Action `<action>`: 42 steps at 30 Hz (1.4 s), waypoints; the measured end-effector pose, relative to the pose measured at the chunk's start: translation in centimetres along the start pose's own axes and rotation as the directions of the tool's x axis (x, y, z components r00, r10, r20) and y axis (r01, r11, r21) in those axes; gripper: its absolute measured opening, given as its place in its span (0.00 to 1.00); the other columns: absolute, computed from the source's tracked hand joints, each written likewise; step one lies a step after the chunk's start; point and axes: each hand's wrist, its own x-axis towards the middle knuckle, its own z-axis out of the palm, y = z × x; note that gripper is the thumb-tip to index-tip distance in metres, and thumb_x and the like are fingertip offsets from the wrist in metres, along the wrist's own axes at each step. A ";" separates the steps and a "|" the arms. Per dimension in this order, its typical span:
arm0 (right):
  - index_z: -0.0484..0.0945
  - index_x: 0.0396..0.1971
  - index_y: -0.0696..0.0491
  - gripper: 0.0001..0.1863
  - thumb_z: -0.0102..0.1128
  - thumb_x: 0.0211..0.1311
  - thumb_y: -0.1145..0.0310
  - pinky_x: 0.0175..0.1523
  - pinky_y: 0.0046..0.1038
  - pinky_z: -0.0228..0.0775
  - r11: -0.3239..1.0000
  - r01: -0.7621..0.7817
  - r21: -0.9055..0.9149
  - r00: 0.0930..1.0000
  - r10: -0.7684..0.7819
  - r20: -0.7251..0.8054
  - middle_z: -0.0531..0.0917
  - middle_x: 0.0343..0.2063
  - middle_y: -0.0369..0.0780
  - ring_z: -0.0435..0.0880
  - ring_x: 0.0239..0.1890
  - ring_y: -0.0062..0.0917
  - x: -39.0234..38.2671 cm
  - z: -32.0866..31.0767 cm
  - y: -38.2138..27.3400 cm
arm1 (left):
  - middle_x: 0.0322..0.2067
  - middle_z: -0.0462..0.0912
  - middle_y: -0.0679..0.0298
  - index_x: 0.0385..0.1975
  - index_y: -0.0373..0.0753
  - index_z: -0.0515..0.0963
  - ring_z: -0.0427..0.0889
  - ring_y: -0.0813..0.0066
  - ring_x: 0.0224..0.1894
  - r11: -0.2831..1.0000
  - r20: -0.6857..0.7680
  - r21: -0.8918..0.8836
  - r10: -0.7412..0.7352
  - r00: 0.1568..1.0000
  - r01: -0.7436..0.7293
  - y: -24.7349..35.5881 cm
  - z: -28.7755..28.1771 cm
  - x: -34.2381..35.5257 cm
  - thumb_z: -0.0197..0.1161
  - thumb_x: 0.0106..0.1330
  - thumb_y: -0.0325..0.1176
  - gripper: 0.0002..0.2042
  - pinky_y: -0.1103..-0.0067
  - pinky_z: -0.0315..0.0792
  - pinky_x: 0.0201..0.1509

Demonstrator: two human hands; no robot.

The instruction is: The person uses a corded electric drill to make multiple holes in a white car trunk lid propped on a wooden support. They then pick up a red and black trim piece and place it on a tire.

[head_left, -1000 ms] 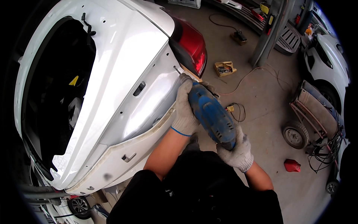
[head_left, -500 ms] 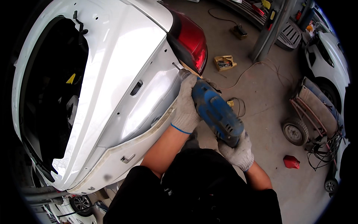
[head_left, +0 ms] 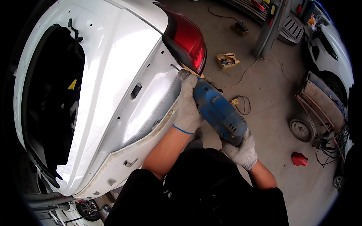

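Note:
Both my gloved hands hold a worn blue power drill [head_left: 220, 111]. My left hand [head_left: 187, 101] wraps round its front part, just behind the chuck [head_left: 183, 74]. At the rear, my right hand [head_left: 241, 150] grips the handle end, partly hidden by the drill's body. The thin bit [head_left: 175, 67] points up and left at a hole in the white car panel [head_left: 152, 81], close to the red tail light [head_left: 190, 41]. Its tip appears at the hole's edge; how deep it sits I cannot tell. Both gloves are off-white knit, the left with a blue cuff edge.
A pale bumper piece [head_left: 130, 160] lies along the panel's lower edge. On the floor stand a yellow tool box [head_left: 227, 60], a red container [head_left: 299, 159] and a wheeled cart [head_left: 318, 109]. Cables trail near a grey post [head_left: 269, 34]. Another white car [head_left: 328, 49] stands at right.
The view has shifted slightly, so the car sits a little further left and the floor items lower right. Both hands keep their hold on the drill, its bit still at the hole.

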 end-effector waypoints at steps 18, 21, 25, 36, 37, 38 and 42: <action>0.69 0.56 0.56 0.32 0.69 0.48 0.67 0.48 0.38 0.80 0.983 -0.019 0.182 0.999 0.013 0.033 0.85 0.40 0.49 0.88 0.41 0.42 -0.9 1.2 1.1 | 0.34 0.84 0.50 0.42 0.33 0.76 0.88 0.58 0.34 0.991 -0.094 0.133 0.012 0.995 0.001 -0.5 -0.9 0.1 0.56 0.70 0.57 0.27 0.66 0.86 0.37; 0.69 0.55 0.57 0.32 0.68 0.47 0.68 0.49 0.39 0.80 0.990 -0.064 0.125 0.997 0.059 0.043 0.85 0.40 0.51 0.87 0.42 0.45 -0.9 1.0 0.4 | 0.34 0.84 0.49 0.42 0.33 0.76 0.88 0.57 0.33 0.989 -0.131 0.147 0.011 0.991 0.008 -0.2 0.0 -0.6 0.56 0.70 0.56 0.26 0.66 0.86 0.36; 0.69 0.56 0.57 0.32 0.67 0.47 0.68 0.49 0.39 0.80 0.997 -0.032 0.070 0.999 0.033 -0.007 0.84 0.41 0.52 0.87 0.43 0.46 -0.7 0.6 -0.1 | 0.32 0.84 0.49 0.41 0.33 0.76 0.88 0.56 0.33 0.997 -0.130 0.081 0.001 0.992 0.010 0.0 0.5 -0.3 0.56 0.69 0.56 0.25 0.65 0.86 0.35; 0.71 0.57 0.57 0.32 0.68 0.48 0.70 0.50 0.40 0.80 0.948 -0.176 0.264 0.984 0.176 0.025 0.85 0.41 0.52 0.88 0.43 0.45 -0.2 -0.6 -0.6 | 0.33 0.83 0.50 0.43 0.35 0.75 0.87 0.58 0.34 0.993 -0.128 0.109 0.051 0.990 -0.037 -0.7 1.1 0.2 0.56 0.70 0.52 0.22 0.65 0.86 0.38; 0.71 0.57 0.57 0.32 0.68 0.48 0.70 0.50 0.40 0.80 0.948 -0.175 0.264 0.984 0.177 0.019 0.85 0.41 0.52 0.88 0.42 0.45 -0.2 -0.4 -0.5 | 0.33 0.83 0.50 0.43 0.35 0.75 0.87 0.58 0.34 0.995 -0.124 0.102 0.031 0.992 -0.019 -0.5 1.2 0.4 0.56 0.70 0.52 0.22 0.65 0.86 0.38; 0.71 0.57 0.57 0.32 0.68 0.48 0.70 0.50 0.40 0.80 0.948 -0.174 0.265 0.984 0.177 0.012 0.85 0.41 0.52 0.88 0.42 0.45 -0.4 -0.2 -0.4 | 0.33 0.83 0.51 0.43 0.35 0.75 0.87 0.58 0.34 0.991 -0.114 0.130 0.044 0.993 -0.029 -0.6 1.0 0.4 0.56 0.70 0.52 0.22 0.65 0.86 0.38; 0.70 0.57 0.57 0.32 0.68 0.49 0.70 0.50 0.39 0.80 0.942 -0.174 0.286 0.985 0.168 0.045 0.86 0.41 0.51 0.88 0.42 0.43 -0.4 -0.2 -1.1 | 0.32 0.83 0.51 0.43 0.35 0.75 0.87 0.59 0.34 0.988 -0.115 0.141 0.077 0.990 -0.060 -0.9 0.3 0.4 0.58 0.70 0.54 0.24 0.66 0.85 0.38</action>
